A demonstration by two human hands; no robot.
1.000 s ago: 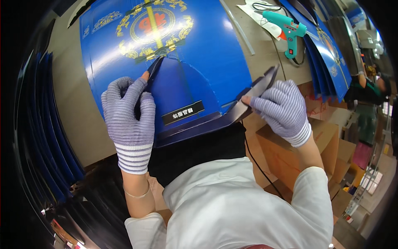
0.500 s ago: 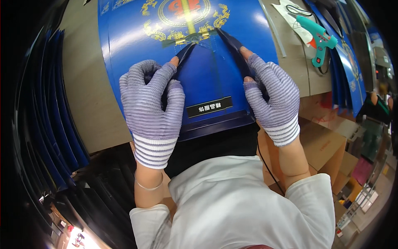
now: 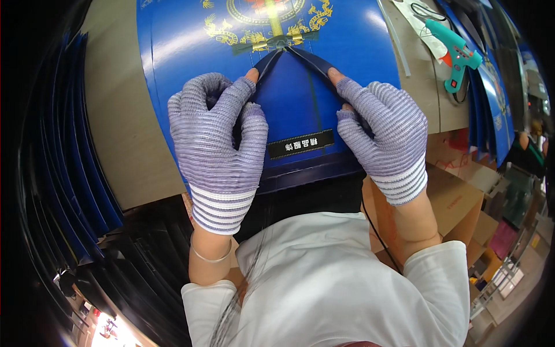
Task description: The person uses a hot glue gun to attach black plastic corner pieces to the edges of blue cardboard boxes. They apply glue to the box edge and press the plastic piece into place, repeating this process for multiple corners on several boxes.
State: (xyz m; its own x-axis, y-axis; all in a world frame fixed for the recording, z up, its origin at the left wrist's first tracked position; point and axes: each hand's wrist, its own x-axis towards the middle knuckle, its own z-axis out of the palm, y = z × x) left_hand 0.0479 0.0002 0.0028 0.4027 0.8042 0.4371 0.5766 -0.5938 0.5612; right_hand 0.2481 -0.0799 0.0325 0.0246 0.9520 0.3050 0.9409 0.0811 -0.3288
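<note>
A blue cardboard box blank [image 3: 191,46] with a gold crest lies flat on the workbench. My left hand [image 3: 217,147], in a purple striped glove, presses the left diagonal flap [image 3: 263,63] down with its bare fingertip at the fold. On the other side my right hand [image 3: 384,136], gloved the same, presses the right diagonal flap [image 3: 315,62]. The two flaps meet in a point near the crest. A black label strip [image 3: 300,144] lies between my hands.
A teal hot glue gun [image 3: 457,55] with a black cord rests on paper at the back right. Stacks of blue blanks [image 3: 75,162] stand at the left and along the far right. Brown cartons [image 3: 457,196] sit under the bench at right. Another person [image 3: 529,153] stands far right.
Both hands have moved inward and forward, folding the two side flaps flat onto the blank until their tips meet. The right flap, earlier lifted off to the side, now lies down.
</note>
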